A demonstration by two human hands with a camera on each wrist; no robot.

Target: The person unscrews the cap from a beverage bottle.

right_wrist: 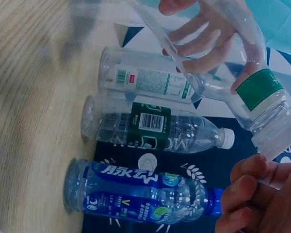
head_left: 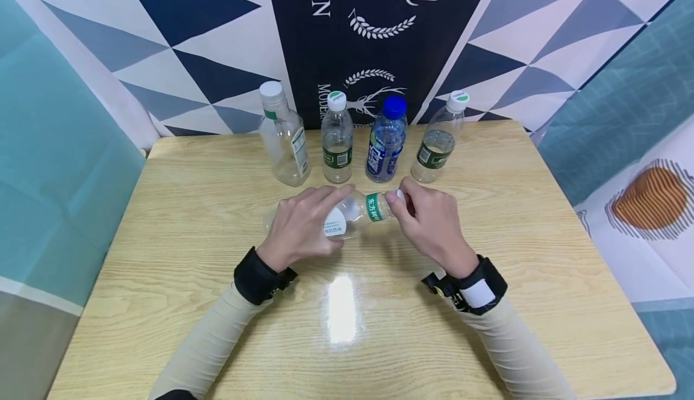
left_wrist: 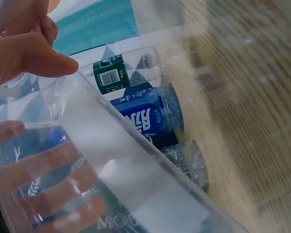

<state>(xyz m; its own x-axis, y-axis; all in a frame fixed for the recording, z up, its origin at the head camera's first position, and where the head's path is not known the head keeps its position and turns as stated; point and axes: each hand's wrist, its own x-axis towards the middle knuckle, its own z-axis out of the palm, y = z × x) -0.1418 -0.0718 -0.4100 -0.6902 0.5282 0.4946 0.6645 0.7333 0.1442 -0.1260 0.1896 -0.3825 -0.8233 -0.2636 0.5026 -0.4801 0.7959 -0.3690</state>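
Observation:
A clear, empty plastic bottle (head_left: 355, 210) with a green neck band lies sideways in the air over the table, its neck to the right. My left hand (head_left: 303, 222) grips its body, thumb on the near side; in the left wrist view its fingers (left_wrist: 63, 165) show through the clear wall. At the neck end, my right hand (head_left: 434, 219) pinches the whitish cap (head_left: 400, 194) between thumb and curled fingers. The right wrist view shows the right fingertips (right_wrist: 252, 170) right at the cap, close under the green band (right_wrist: 259, 90).
Along the back of the wooden table (head_left: 190, 219) stand a square clear bottle (head_left: 284, 147), a green-labelled bottle (head_left: 337, 141), a blue-capped bottle (head_left: 386, 141) and another green-labelled bottle (head_left: 436, 141). Behind them hangs a patterned cloth (head_left: 217, 38).

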